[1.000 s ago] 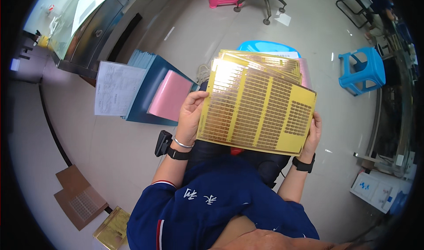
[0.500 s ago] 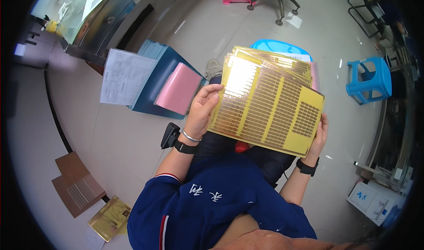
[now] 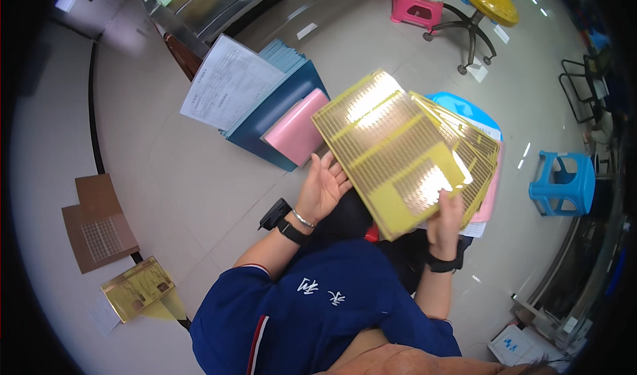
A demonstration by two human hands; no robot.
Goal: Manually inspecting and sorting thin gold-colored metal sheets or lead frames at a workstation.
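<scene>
A yellow circuit board panel (image 3: 391, 146), with rows of shiny metallic pattern, is tilted in front of me. My right hand (image 3: 445, 224) grips its near right edge, fingertips over the top face. Beside the panel's left edge, my left hand (image 3: 324, 188) is open, palm up and fingers apart; whether the fingertips touch the panel from below I cannot tell. More yellow panels (image 3: 483, 151) lie fanned out in a stack to the right, partly covered by the panel. Under them show a pink sheet (image 3: 492, 192) and a blue stool seat (image 3: 458, 103).
To the left stand blue folders (image 3: 279, 120) with a pink packet (image 3: 298, 128) and a printed sheet (image 3: 229, 86). Brown boards (image 3: 103, 226) and a gold panel (image 3: 138, 289) rest farther left. A blue stool (image 3: 564, 183), a pink stool (image 3: 417, 9) and a yellow-seated swivel chair (image 3: 490, 0) stand around.
The panel has turned clockwise and slid left off the stack beneath. My left hand has released its edge and opened; my right hand has shifted its grip. The whole view has also turned.
</scene>
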